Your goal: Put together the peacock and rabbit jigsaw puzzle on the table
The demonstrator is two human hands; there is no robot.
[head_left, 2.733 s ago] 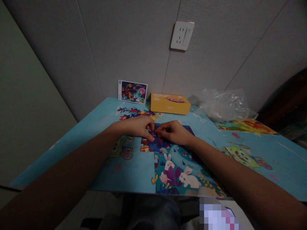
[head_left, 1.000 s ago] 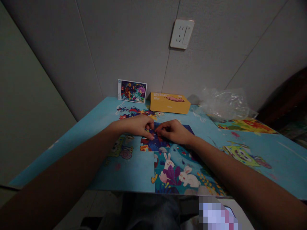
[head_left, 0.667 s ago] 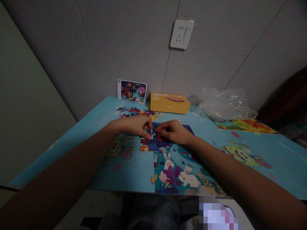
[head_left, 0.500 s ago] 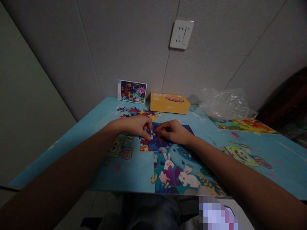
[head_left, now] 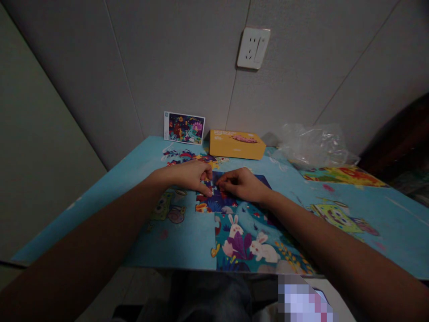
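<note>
A partly joined jigsaw puzzle [head_left: 248, 223], with white rabbits, purple leaves and a blue path, lies flat near the table's front edge. My left hand [head_left: 192, 175] rests at its upper left, thumb and forefinger bent around a small joined group of puzzle pieces [head_left: 205, 205]. Close beside it, my right hand [head_left: 243, 184] is pinched at a puzzle piece on the dark upper part. Its fingers mostly cover that piece. More loose puzzle pieces [head_left: 182, 156] lie behind my left hand.
Against the wall stand a picture card [head_left: 185, 128] and a yellow box [head_left: 237, 145]. To the right, a clear plastic bag [head_left: 311, 145] lies by a colourful picture sheet [head_left: 345, 175]. The table [head_left: 161, 250] has a blue cartoon-printed cover. A wall socket [head_left: 254, 48] is above.
Both hands stay almost where they were over the puzzle. My left thumb has shifted very slightly.
</note>
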